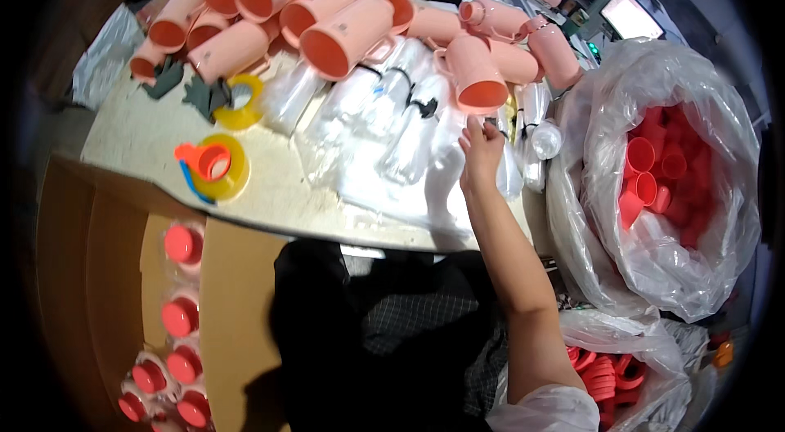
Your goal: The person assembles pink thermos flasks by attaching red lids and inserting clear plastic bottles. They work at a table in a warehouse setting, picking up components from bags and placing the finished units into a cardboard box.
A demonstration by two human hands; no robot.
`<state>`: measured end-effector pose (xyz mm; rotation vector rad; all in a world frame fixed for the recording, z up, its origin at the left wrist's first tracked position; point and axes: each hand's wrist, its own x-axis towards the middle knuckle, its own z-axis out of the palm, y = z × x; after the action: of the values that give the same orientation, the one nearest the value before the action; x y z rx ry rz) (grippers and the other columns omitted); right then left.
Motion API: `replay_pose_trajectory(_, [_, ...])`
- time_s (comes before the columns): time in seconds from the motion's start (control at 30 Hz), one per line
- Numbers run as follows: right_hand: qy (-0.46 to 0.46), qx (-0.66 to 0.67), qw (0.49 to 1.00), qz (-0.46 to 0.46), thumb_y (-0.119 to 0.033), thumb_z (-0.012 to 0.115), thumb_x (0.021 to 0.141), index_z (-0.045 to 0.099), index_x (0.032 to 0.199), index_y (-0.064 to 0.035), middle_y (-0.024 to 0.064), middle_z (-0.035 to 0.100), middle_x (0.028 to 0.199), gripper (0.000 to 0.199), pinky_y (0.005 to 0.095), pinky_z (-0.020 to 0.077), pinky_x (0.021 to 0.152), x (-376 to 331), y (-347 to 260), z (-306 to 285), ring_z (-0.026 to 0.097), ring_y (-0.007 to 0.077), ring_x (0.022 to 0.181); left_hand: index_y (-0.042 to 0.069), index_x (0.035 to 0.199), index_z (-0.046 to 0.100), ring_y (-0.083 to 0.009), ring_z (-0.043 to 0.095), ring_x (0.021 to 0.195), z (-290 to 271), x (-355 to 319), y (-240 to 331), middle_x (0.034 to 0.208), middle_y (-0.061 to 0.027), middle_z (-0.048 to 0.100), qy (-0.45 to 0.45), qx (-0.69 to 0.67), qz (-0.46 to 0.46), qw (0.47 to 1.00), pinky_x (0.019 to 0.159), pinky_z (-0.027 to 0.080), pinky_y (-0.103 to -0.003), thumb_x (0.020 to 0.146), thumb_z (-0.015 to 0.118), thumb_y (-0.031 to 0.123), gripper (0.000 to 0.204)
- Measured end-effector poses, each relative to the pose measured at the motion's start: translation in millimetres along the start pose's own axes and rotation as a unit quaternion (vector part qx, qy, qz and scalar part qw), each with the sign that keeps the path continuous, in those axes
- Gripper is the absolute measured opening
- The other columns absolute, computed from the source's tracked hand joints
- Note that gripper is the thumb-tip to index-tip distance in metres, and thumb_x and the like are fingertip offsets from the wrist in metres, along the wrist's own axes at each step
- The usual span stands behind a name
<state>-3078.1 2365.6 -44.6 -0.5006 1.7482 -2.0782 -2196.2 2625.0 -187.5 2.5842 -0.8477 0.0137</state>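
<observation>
Right hand (481, 150) reaches up mid-frame over the counter (147, 141), its grip pinching the edge of a clear plastic bag (384, 137) lying just below a pile of pink jugs (343, 31); the left hand is out of frame. A tape dispenser (211, 166) sits left of centre on the counter. A big clear sack of red cups (654, 174) stands at right, and a cardboard box (237, 301) with bagged red-lidded jugs is at lower left.

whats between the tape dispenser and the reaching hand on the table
In the head view, clear plastic bags lie spread on the table between the orange tape dispenser and the right hand.
</observation>
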Motion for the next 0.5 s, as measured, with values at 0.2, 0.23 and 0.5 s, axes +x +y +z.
replay_pose_trajectory(0.2, [0.093,-0.021,0.991,-0.097,-0.027,0.067,0.097,0.063,0.092,0.0025,0.0029,0.056,0.074,0.030,0.0334,0.0476,0.066,194,41,-6,0.053,0.0154,0.072,0.001,0.110,0.059,-0.0246,0.062,0.088,-21,-77,166,0.098,-0.0115,0.064,0.025,-0.141,0.169,0.975,0.074,0.049,-0.036,0.090,0.063,0.015,0.025])
replay_pose_trajectory(0.23, [0.052,-0.033,0.991,-0.118,-0.024,0.064,0.098,0.063,0.092,0.0033,0.0026,0.056,0.073,0.029,0.0336,0.0475,0.066,203,39,-22,0.053,0.0150,0.072,0.000,0.116,0.057,-0.0245,0.060,0.095,0,-88,210,0.104,-0.0126,0.062,-0.022,-0.198,0.228,0.953,0.083,0.047,-0.036,0.094,0.056,0.015,0.026])
replay_pose_trajectory(0.5, [-0.151,-0.077,0.976,-0.137,-0.021,0.052,0.104,0.064,0.085,-0.0029,0.0008,0.056,0.068,0.028,0.0294,0.0452,0.061,-92,-82,-94,0.055,0.0127,0.068,-0.002,0.130,0.046,-0.0409,0.057,0.112,-46,-328,514,0.118,-0.0196,0.059,-0.142,-0.391,0.730,0.542,0.106,0.041,-0.052,0.096,0.057,0.015,0.040])
